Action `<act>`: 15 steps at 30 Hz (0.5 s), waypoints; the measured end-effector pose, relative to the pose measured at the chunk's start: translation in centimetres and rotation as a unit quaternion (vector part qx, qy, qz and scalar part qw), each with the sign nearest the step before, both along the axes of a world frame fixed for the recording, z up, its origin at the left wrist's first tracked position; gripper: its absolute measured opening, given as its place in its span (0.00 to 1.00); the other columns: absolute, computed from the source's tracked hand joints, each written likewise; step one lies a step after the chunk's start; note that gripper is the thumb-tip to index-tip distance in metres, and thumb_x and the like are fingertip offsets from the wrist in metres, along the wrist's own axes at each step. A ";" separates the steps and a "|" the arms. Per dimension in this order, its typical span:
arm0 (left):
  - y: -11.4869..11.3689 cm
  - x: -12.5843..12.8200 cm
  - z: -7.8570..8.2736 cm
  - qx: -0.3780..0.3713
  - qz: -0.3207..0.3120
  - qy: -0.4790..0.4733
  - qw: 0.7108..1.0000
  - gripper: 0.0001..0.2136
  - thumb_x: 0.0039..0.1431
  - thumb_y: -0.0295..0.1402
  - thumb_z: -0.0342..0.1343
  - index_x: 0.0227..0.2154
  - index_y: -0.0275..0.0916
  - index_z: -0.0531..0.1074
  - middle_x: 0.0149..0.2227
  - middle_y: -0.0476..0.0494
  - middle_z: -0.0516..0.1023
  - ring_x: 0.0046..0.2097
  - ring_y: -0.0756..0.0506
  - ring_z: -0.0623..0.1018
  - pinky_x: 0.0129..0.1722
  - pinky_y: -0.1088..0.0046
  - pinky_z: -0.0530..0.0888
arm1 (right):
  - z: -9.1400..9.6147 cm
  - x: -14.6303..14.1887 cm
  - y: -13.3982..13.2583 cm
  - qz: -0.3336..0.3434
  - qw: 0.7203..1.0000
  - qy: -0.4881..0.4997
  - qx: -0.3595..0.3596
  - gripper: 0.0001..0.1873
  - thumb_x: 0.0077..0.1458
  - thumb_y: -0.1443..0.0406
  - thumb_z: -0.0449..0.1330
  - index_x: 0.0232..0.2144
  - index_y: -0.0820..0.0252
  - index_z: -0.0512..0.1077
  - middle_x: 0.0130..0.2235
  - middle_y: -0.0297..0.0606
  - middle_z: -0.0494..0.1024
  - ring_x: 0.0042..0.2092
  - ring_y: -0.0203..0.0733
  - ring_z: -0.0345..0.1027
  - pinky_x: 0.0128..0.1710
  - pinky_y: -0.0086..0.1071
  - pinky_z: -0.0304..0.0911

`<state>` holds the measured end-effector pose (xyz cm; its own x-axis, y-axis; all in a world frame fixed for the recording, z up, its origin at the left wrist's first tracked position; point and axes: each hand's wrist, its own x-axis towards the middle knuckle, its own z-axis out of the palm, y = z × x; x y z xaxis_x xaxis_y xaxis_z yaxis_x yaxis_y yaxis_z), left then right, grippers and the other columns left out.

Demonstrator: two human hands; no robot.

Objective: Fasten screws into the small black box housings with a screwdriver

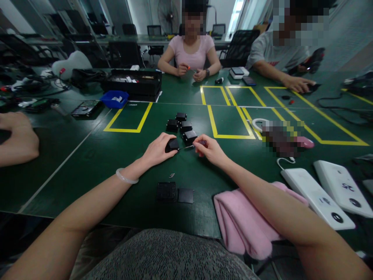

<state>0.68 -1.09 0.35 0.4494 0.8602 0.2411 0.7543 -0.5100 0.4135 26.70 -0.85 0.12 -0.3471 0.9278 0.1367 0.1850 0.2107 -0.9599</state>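
Two at once: gripping blk box [173,145] in L hand [159,150], pinching thin-shafted tool [187,147] in R hand [210,150] w/ tip by box edge, just R of L hand; prob. best keep shaft straight & press lightly.

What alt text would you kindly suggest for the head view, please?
A small black box is held in the wearer's left grip at a green table, with a screwdriver in the right grip pointed at it. Four similar boxes cluster beyond; what look like screws and two flat black pieces lie nearer the wearer.
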 end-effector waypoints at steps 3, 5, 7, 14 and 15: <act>0.2 -0.1 -0.3 -0.002 -0.015 -0.012 1.000 0.23 0.64 0.40 0.60 0.60 0.41 0.66 0.58 0.36 0.71 0.58 0.34 0.75 0.57 0.52 0.75 | -0.2 -0.1 0.0 0.010 1.000 0.003 0.002 0.16 0.59 0.53 0.64 0.36 0.58 0.67 0.25 0.28 0.72 0.23 0.31 0.64 0.23 0.27 0.60; 0.3 -0.1 -0.4 -0.004 -0.026 -0.022 0.999 0.23 0.64 0.40 0.60 0.60 0.41 0.66 0.58 0.36 0.71 0.60 0.34 0.74 0.60 0.51 0.73 | -0.2 -0.1 0.0 0.014 1.000 0.008 0.000 0.16 0.59 0.52 0.64 0.36 0.58 0.67 0.26 0.28 0.72 0.23 0.31 0.65 0.23 0.27 0.60; 0.4 -0.1 -0.5 -0.010 -0.032 -0.024 0.999 0.23 0.65 0.40 0.60 0.60 0.41 0.66 0.59 0.36 0.71 0.60 0.34 0.73 0.61 0.50 0.72 | -0.3 -0.2 0.0 0.019 1.000 0.011 -0.002 0.17 0.59 0.52 0.64 0.36 0.58 0.67 0.26 0.28 0.72 0.23 0.31 0.65 0.23 0.27 0.61; 0.4 0.1 -0.5 -0.019 -0.034 -0.005 0.999 0.23 0.67 0.42 0.60 0.61 0.42 0.66 0.60 0.37 0.72 0.59 0.34 0.73 0.59 0.53 0.72 | -0.3 -0.4 0.0 0.034 0.999 0.022 -0.022 0.17 0.59 0.53 0.65 0.36 0.58 0.66 0.25 0.28 0.73 0.23 0.31 0.65 0.23 0.26 0.61; 0.4 0.2 -0.5 -0.014 -0.033 0.002 0.999 0.24 0.66 0.42 0.60 0.61 0.41 0.66 0.60 0.37 0.73 0.58 0.34 0.73 0.59 0.53 0.72 | -0.3 -0.4 0.0 0.036 0.999 0.025 -0.026 0.17 0.59 0.53 0.65 0.35 0.57 0.66 0.25 0.28 0.74 0.22 0.31 0.65 0.23 0.26 0.61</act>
